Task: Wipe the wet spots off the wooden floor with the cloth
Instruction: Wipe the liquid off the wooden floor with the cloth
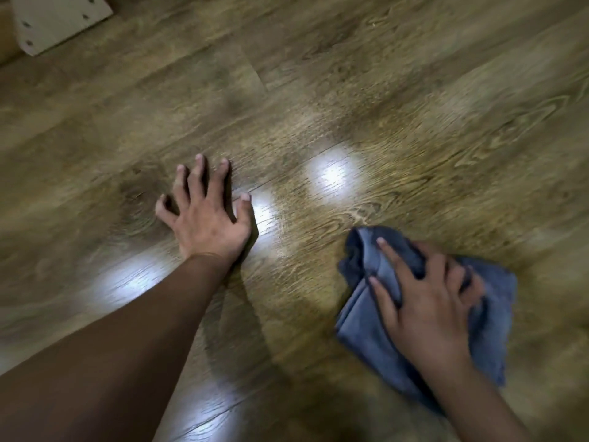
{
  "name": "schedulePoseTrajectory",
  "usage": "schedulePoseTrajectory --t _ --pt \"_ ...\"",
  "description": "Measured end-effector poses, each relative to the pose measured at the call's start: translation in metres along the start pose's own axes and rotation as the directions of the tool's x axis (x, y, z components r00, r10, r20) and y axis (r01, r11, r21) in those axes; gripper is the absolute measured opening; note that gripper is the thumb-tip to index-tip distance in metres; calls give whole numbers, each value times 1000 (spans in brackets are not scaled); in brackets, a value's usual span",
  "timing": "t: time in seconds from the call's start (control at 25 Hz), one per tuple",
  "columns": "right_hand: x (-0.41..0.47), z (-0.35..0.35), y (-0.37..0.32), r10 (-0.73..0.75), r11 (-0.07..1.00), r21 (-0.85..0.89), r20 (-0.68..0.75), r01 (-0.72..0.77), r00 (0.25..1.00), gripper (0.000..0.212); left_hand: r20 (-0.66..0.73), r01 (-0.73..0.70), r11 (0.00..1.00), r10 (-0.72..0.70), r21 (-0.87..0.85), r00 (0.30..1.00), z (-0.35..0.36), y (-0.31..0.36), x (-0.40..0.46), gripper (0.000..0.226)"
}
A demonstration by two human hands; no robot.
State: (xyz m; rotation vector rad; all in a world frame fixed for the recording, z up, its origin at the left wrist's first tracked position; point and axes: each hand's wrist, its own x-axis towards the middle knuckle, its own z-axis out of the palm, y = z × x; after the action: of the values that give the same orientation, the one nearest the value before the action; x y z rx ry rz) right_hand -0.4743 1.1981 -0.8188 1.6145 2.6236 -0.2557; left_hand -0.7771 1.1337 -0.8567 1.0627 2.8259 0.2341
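Panel (57, 20): pale board seen at the top left corner, dotted with dark holes.
Position: set on the floor.

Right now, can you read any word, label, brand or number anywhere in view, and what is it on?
None. The blue cloth, the wooden floor and the pale drilled panel at top left show no print; the frame is motion-blurred, so tiny marks could be missed.

The left hand (204, 215) lies palm down, fingers spread and slightly arched, with only the fingertips and thumb tip pressing down; its bare forearm stretches straight back towards the lower left. The right hand (427, 301) is also palm down, fingers splayed and partly curled, its wrist angled towards the lower right.
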Motion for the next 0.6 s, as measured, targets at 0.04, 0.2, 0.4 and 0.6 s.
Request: schedulePoseTrajectory --t 0.04,0.2,0.4,0.6 --pt "16 -2 2 46 999 -2 -16 -46 999 57 5 -6 1000 6 11 1000 0 0 0 66" --pt "97 -2 -13 234 972 31 -113 -232 966 55 47 -13 999 10 50 999 -5 1 2 77" --pt "163 -1 -81 239 970 -12 -79 -241 968 58 190 -12 988 41 -151 981 -20 -3 5 78" --pt "124 3 -181 -45 998 -38 -18 45 999 62 126 201 965 -181 -170 975 -44 -105 22 72"
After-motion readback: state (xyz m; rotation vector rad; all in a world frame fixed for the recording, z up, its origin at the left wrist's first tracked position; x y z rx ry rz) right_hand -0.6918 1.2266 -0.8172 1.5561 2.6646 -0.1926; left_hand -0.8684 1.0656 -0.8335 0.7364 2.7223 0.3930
